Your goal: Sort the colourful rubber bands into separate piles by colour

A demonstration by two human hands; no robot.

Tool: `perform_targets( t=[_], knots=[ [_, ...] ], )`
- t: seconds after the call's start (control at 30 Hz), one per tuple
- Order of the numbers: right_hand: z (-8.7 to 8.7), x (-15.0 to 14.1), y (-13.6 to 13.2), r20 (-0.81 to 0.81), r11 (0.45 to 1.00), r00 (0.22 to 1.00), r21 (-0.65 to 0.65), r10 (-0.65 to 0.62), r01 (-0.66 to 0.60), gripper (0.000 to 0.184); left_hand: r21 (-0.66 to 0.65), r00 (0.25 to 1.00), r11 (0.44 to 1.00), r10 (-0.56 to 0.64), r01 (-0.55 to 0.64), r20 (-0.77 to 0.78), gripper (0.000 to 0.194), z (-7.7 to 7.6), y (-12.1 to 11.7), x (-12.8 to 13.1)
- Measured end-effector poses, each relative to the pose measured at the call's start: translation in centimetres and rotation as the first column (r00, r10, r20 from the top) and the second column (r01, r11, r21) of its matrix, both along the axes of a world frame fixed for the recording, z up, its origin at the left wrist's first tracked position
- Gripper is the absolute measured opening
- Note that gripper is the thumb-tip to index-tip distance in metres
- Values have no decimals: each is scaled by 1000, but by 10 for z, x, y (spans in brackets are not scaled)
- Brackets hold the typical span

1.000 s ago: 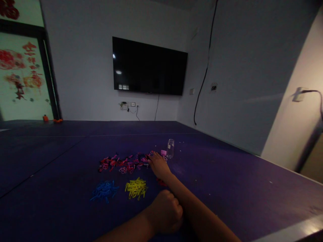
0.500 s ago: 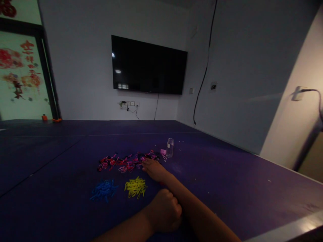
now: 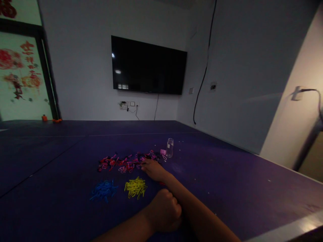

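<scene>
My right hand (image 3: 154,170) reaches forward over the dark purple table (image 3: 227,181). Its fingers lie stretched out on the right end of a long mixed pile of red, pink and black small bands (image 3: 126,162). My left hand (image 3: 165,210) rests nearer to me as a closed fist, and its inside is hidden. A yellow pile of bands (image 3: 135,187) and a blue pile (image 3: 104,190) lie left of my arms. A bit of red (image 3: 163,183) shows beside my right forearm.
A small clear bottle (image 3: 170,148) stands just beyond the mixed pile, with a pink cap (image 3: 163,152) lying beside it. A black TV (image 3: 148,66) hangs on the far wall. A wall runs along the table's right side. The room is dim.
My right hand has drawn back toward me and to the left along the mixed pile, from near the bottle. The left fist has stayed in place.
</scene>
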State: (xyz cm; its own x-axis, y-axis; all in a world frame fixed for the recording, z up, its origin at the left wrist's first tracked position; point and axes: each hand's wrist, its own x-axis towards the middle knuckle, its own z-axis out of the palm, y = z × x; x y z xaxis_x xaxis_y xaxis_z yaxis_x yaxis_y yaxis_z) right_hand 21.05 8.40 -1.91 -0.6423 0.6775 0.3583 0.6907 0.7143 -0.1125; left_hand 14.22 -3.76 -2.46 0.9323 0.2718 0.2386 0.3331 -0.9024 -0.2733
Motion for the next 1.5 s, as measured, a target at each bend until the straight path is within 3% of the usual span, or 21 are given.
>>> perform_targets(
  t=[0.23,0.37,0.5,0.6,0.67,0.83,0.93,1.13,1.27,1.37,1.5],
  knots=[
    [3,1,-5,-23,999,999,19,-39,39,28,5,999,1000,-5,4,44,20,0,0,-1],
    [12,3,-6,-208,982,962,35,-175,186,35,19,997,1000,-25,24,72,20,-2,0,-2],
    [23,11,-5,-430,909,810,-73,-399,409,46,19,997,1000,-9,7,72,22,-1,-2,-2],
    [28,19,-6,-403,845,745,-190,-532,501,50,25,997,1000,-14,12,76,22,0,-2,-2],
    [29,24,-7,-319,814,750,-183,-579,551,46,25,997,1000,-20,18,80,21,1,-2,-2],
    [28,31,-9,-73,855,853,-85,-518,512,35,26,996,1000,-17,14,91,21,0,-2,-1],
    [27,31,-10,-25,866,867,-75,-497,494,36,29,995,999,-21,18,97,20,0,-2,-1],
    [29,26,-13,-75,832,830,9,-553,555,39,10,994,1000,-13,12,110,18,1,-3,-2],
    [32,22,-17,-134,801,797,36,-589,598,44,-56,990,996,72,-66,121,17,4,-6,0],
    [35,19,-21,-157,814,810,53,-565,578,44,-113,982,985,143,-130,120,16,3,-4,4],
    [43,11,-26,-205,829,823,79,-530,554,42,-165,985,986,54,-27,162,25,-1,2,8]
  ],
)
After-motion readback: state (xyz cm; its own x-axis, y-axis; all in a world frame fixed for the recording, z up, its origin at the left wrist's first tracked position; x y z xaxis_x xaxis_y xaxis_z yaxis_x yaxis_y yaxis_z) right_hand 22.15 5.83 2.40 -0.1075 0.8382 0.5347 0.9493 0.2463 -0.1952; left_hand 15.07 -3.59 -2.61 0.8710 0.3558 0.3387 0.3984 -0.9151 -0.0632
